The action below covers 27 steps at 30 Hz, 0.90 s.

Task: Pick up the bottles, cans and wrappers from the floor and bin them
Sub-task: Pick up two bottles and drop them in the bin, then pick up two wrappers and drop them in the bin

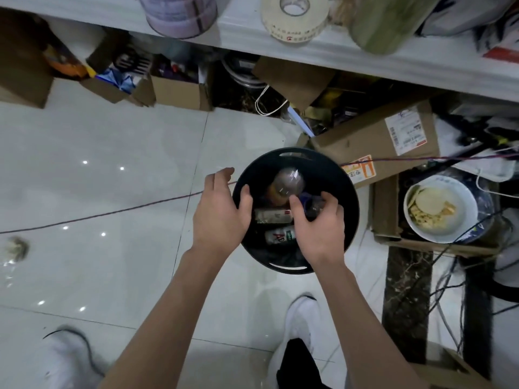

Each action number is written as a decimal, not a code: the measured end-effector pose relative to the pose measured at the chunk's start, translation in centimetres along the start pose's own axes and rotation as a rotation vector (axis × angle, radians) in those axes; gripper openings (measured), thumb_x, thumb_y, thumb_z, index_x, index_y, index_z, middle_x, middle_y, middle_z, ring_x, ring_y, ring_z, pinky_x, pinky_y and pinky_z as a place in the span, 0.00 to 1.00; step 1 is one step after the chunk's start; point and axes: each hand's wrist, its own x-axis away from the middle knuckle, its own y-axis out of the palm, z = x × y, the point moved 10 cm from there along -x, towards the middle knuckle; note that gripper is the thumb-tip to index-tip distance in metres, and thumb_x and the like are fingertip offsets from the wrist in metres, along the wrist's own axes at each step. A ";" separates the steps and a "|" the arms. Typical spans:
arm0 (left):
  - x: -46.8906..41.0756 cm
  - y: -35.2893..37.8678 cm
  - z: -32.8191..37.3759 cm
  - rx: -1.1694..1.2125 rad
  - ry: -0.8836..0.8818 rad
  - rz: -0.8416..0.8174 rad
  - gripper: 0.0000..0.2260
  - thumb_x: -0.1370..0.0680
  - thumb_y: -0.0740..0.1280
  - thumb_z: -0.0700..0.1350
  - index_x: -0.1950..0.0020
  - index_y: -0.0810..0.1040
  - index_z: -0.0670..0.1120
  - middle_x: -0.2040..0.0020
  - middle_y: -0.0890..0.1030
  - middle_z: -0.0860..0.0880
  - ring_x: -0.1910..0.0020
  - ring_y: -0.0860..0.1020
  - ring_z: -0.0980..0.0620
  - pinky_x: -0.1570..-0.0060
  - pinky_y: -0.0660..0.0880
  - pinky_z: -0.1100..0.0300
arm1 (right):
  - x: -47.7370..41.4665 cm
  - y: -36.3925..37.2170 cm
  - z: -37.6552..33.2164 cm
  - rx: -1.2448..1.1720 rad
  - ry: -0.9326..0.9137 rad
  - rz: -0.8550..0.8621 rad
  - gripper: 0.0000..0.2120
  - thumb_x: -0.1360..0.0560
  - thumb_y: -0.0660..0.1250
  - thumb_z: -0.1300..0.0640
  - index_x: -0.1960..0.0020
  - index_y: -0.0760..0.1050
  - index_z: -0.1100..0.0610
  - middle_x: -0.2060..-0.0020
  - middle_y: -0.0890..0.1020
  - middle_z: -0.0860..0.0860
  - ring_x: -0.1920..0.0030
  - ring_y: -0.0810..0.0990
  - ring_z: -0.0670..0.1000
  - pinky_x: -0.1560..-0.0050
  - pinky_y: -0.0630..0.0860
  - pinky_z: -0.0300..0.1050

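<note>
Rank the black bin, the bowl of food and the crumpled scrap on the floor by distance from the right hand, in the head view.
1. black bin: directly under the right hand, which grips a dark bottle.
2. bowl of food: off to the right, beyond the bin.
3. crumpled scrap: far left on the floor.

My one head-worn wide-angle view, tilted steeply down, close above the bin [352,209], shelf edge [337,53] at top, shoes [302,327] at bottom
</note>
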 end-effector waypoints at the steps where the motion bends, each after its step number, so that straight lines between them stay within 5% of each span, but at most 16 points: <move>1: 0.0 -0.4 0.0 0.000 0.004 -0.002 0.20 0.19 0.63 0.53 0.29 0.70 0.47 0.33 0.73 0.50 0.39 0.77 0.49 0.47 0.77 0.51 | 0.2 -0.2 -0.3 0.008 -0.012 0.012 0.35 0.23 0.68 0.37 0.24 0.64 0.54 0.31 0.71 0.53 0.31 0.72 0.56 0.31 0.70 0.51; 11: 1.2 -8.2 -0.5 0.013 0.062 0.047 0.19 0.18 0.62 0.52 0.29 0.70 0.48 0.33 0.72 0.50 0.40 0.77 0.50 0.48 0.78 0.50 | 4.9 -2.6 -8.3 0.007 -0.214 0.061 0.30 0.23 0.71 0.42 0.26 0.67 0.51 0.34 0.72 0.49 0.34 0.74 0.50 0.38 0.70 0.42; 15: 1.5 -14.1 -1.8 0.010 0.070 0.096 0.19 0.18 0.62 0.52 0.29 0.69 0.49 0.33 0.72 0.51 0.41 0.77 0.50 0.48 0.78 0.47 | 8.4 -1.7 -13.5 0.029 -0.312 0.053 0.30 0.24 0.70 0.41 0.26 0.67 0.51 0.33 0.72 0.49 0.34 0.73 0.51 0.34 0.72 0.47; 19: 2.0 -21.0 -4.7 0.014 0.055 0.156 0.19 0.18 0.61 0.53 0.29 0.69 0.49 0.32 0.71 0.51 0.41 0.77 0.51 0.47 0.77 0.49 | 12.6 0.9 -19.0 0.055 -0.385 0.012 0.31 0.23 0.69 0.41 0.25 0.66 0.51 0.32 0.71 0.50 0.32 0.72 0.51 0.30 0.72 0.53; 27: 4.0 -35.0 -16.3 0.037 -0.063 0.278 0.19 0.18 0.61 0.54 0.29 0.69 0.50 0.32 0.71 0.53 0.40 0.76 0.51 0.48 0.77 0.49 | 22.5 11.8 -29.9 0.111 -0.545 -0.095 0.30 0.23 0.70 0.43 0.25 0.66 0.50 0.31 0.72 0.50 0.31 0.71 0.50 0.34 0.66 0.42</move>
